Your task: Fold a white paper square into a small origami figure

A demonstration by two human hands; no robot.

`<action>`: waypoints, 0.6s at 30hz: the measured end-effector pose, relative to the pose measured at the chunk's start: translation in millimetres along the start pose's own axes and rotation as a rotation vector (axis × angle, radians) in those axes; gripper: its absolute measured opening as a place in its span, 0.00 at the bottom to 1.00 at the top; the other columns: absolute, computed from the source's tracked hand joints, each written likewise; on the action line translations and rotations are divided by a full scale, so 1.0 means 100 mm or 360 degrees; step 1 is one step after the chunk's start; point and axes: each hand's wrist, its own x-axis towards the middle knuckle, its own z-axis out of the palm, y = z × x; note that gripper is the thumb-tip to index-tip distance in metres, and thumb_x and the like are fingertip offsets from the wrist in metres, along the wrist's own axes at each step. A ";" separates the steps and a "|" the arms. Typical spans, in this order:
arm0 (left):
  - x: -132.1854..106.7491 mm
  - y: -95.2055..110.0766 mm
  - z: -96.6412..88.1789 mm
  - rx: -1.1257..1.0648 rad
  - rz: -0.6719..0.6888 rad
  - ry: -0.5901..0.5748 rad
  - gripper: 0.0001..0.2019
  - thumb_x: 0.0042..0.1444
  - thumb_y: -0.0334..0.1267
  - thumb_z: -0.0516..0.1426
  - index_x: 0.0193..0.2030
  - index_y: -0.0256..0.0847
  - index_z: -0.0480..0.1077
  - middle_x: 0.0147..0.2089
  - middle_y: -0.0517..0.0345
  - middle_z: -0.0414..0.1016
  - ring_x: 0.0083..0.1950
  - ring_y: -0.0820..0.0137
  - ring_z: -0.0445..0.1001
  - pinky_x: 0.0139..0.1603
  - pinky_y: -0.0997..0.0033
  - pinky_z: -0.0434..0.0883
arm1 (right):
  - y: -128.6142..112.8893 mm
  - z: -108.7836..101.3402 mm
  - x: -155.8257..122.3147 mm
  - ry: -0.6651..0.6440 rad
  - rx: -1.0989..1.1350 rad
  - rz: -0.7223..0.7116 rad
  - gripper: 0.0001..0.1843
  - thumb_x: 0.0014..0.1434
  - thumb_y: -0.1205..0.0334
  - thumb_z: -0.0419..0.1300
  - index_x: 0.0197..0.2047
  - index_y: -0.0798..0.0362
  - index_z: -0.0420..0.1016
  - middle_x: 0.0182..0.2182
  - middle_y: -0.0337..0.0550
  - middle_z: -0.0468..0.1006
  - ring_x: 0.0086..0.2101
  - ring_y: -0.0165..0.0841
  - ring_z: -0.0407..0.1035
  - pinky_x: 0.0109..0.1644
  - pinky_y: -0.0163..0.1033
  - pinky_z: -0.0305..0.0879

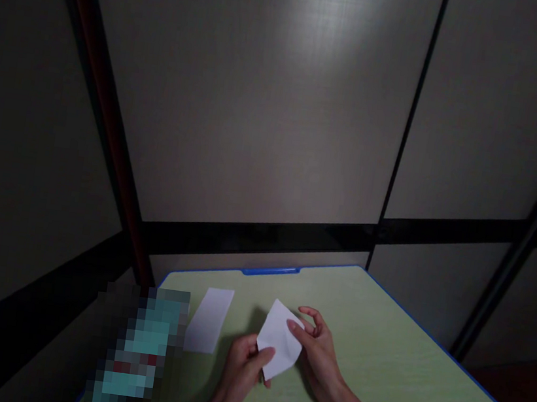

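Observation:
A small folded sheet of white paper (283, 346) is held up above the green table, tilted, with a pointed corner at its top. My left hand (244, 366) grips its lower left edge, thumb on the front face and fingers behind. On the right side, my right hand (321, 350) pinches the paper with the thumb on its face, while the index finger stretches out past the edge. To the left, a flat white rectangle of paper (209, 320) lies on the table, apart from both hands.
The light green table (392, 349) has a blue rim and a blue handle piece (272, 271) at its far edge. A blurred-out teal item (146, 336) is at the left. Grey cabinet panels (271, 109) with dark strips rise right behind the table.

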 end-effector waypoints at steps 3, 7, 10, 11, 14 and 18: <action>0.03 -0.05 -0.03 0.0024 0.0023 0.0041 0.11 0.35 0.41 0.56 0.20 0.32 0.66 0.12 0.61 0.66 0.10 0.77 0.61 0.10 0.80 0.51 | 0.02 0.04 -0.03 -0.0042 0.0015 0.0023 0.25 0.36 0.62 0.62 0.37 0.50 0.54 0.18 0.34 0.72 0.17 0.29 0.64 0.21 0.33 0.58; 0.03 -0.05 -0.04 0.0019 0.0004 0.0029 0.12 0.36 0.41 0.55 0.22 0.31 0.67 0.14 0.59 0.68 0.12 0.75 0.64 0.11 0.79 0.53 | 0.02 0.05 -0.06 -0.0067 0.0005 -0.0024 0.28 0.35 0.65 0.63 0.39 0.49 0.51 0.20 0.34 0.71 0.20 0.29 0.66 0.23 0.33 0.59; 0.01 -0.04 -0.02 0.0014 -0.0002 -0.0053 0.13 0.36 0.42 0.55 0.23 0.31 0.67 0.14 0.59 0.68 0.12 0.74 0.64 0.12 0.79 0.54 | 0.02 0.06 -0.07 -0.0119 -0.0072 -0.0038 0.28 0.35 0.67 0.62 0.37 0.50 0.51 0.21 0.36 0.73 0.20 0.29 0.66 0.22 0.32 0.59; 0.01 -0.04 -0.02 0.0004 0.0010 -0.0073 0.13 0.36 0.41 0.55 0.24 0.31 0.67 0.14 0.58 0.68 0.14 0.74 0.64 0.12 0.79 0.55 | 0.02 0.06 -0.08 -0.0133 -0.0093 -0.0040 0.28 0.35 0.68 0.62 0.37 0.50 0.50 0.21 0.36 0.73 0.20 0.29 0.66 0.22 0.31 0.59; 0.04 -0.07 -0.04 -0.0048 0.0136 -0.0006 0.10 0.38 0.39 0.55 0.27 0.32 0.66 0.20 0.57 0.71 0.20 0.73 0.67 0.17 0.78 0.61 | 0.01 0.10 -0.09 -0.0153 -0.0146 -0.0015 0.29 0.34 0.69 0.62 0.37 0.49 0.49 0.20 0.34 0.73 0.19 0.29 0.66 0.21 0.31 0.59; 0.09 -0.10 -0.08 -0.0019 0.0303 0.0165 0.07 0.40 0.36 0.55 0.26 0.33 0.66 0.23 0.56 0.71 0.25 0.70 0.68 0.25 0.75 0.64 | 0.02 0.13 -0.10 -0.0171 -0.0188 0.0062 0.31 0.32 0.69 0.63 0.37 0.49 0.49 0.18 0.32 0.72 0.18 0.29 0.66 0.21 0.31 0.59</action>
